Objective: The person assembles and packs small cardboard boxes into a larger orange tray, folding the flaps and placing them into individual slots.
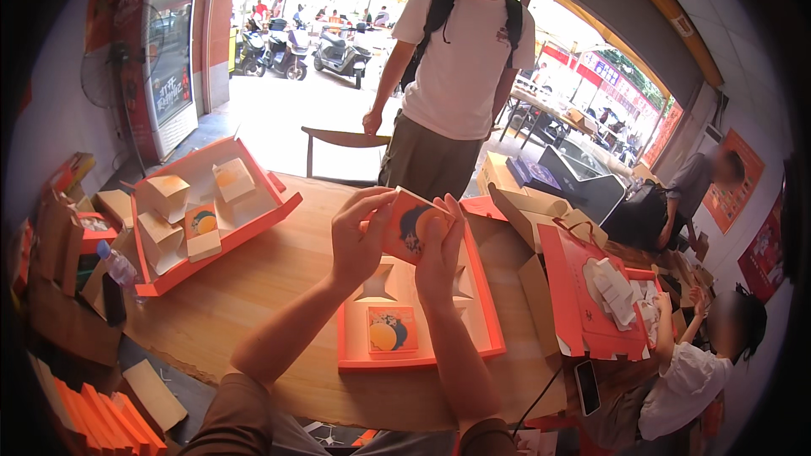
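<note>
In front of me, my left hand (360,237) and my right hand (438,259) hold a small square orange carton (400,231) raised above the table. Its printed face shows a yellow disc and a dark blue shape. My left fingers grip its left side, and my right thumb presses on the printed face. Beneath my hands lies a shallow red gift box (488,304) with pale compartments, partly covered by my right forearm. A similar printed carton (391,329) sits in its lower left compartment.
To the left, a larger red box (218,271) holds several small cartons. Beside it stand a plastic bottle (120,265) and cardboard boxes. A red gift bag (576,304) and a phone (588,386) lie right. Someone with a backpack (453,63) stands opposite; another person (687,380) sits right.
</note>
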Motion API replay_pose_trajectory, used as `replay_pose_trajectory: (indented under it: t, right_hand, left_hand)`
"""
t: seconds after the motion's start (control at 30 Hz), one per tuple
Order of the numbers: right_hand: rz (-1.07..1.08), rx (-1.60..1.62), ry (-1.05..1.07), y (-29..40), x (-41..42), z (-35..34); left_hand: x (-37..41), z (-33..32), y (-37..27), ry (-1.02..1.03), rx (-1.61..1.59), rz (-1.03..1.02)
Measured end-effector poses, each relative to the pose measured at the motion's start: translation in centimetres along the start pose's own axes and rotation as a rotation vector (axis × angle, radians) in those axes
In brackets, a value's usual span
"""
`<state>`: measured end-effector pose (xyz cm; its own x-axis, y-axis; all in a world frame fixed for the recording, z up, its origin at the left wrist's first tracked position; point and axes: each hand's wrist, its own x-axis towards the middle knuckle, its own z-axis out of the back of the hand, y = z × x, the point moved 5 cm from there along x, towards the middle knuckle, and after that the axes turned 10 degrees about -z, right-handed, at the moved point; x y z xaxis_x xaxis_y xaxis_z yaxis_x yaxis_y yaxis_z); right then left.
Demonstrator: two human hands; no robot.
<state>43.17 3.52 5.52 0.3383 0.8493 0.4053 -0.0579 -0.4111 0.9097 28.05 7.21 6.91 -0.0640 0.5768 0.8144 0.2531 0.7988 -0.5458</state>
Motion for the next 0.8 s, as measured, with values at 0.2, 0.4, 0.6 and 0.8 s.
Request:
replay_pose_trajectory:
  t: [0.2,0.4,0.6,0.8]
  right_hand:
    - [-0.053,0.242,-0.053,0.9,-0.6,-0.1]
    - [-0.032,0.428,-0.005,1.2,-0.1,1.3]
    - [0.063,0.318,0.073,1.0,0.6,1.7]
    - [-0.139,0.155,0.182,4.3,0.2,2.2]
  left_hand:
    - [-0.8,-2.2,-2.0,0.262,0.104,-0.13]
    - [0.2,-1.9,-2.2,0.364,0.221,-0.176]
    - [1.2,-1.5,-5.0,0.378,0.54,-0.316]
    - [2.3,-0.1,-5.4,0.556,0.4,-0.233]
